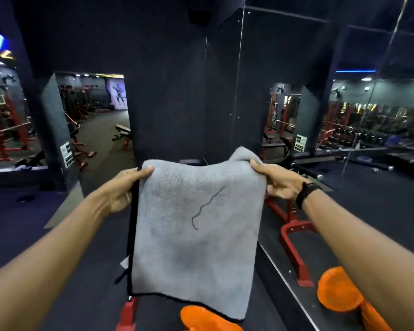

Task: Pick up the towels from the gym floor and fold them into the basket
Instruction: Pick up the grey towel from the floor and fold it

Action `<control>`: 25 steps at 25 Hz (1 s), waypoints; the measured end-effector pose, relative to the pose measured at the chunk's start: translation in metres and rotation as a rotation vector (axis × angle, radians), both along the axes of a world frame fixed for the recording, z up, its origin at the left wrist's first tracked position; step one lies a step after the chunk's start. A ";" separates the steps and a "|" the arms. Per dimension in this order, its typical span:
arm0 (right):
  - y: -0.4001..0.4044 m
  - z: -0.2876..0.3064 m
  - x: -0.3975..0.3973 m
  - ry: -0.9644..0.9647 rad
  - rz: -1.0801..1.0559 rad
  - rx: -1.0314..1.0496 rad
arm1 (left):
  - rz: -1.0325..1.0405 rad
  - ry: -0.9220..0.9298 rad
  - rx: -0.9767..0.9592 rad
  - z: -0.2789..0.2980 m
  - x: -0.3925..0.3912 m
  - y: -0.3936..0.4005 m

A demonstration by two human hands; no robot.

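Hanging in front of you at chest height, the towel (196, 230) is off the floor and held up by its two top corners. It's grey with a black trim down the left edge and along the bottom, and a dark thread squiggles across its face. It looks doubled already, since a second layer peeks up behind the right corner, though I can't tell how many folds are in it.

Your left hand (123, 188) pinches the top left corner, thumb flat over the front and fingers curled behind the cloth. Your right hand (276, 179) clamps the top right corner the same way, thumb on top, fingers tucked behind. A black band (307, 191) sits on that wrist.

So you're in the folding step, mid-air, with the cloth hanging fairly square. My read on the next move: bring those two corners together to halve it, keeping the trim edges lined up so it doesn't skew.

Below the hem, something orange (206, 318) pokes out, and more orange (339, 291) sits by your right forearm. That may be the basket, but I can't say for sure. A red frame (294, 237) stands on the dark floor (86, 283) to the right, with mirrors (380, 115) beyond.
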State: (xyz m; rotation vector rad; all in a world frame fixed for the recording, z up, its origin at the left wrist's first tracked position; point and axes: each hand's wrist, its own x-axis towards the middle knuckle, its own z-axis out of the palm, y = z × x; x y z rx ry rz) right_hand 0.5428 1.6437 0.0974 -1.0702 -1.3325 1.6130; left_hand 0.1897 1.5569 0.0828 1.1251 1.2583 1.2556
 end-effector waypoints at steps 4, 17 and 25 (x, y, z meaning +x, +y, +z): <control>0.001 -0.005 -0.006 0.107 -0.047 -0.005 | 0.027 -0.084 0.085 0.002 0.006 0.000; 0.008 -0.013 -0.010 -0.181 -0.086 0.492 | 0.157 0.108 0.174 0.006 0.002 0.004; 0.010 -0.013 -0.006 -0.438 -0.236 0.698 | 0.251 0.606 0.290 0.007 -0.008 0.009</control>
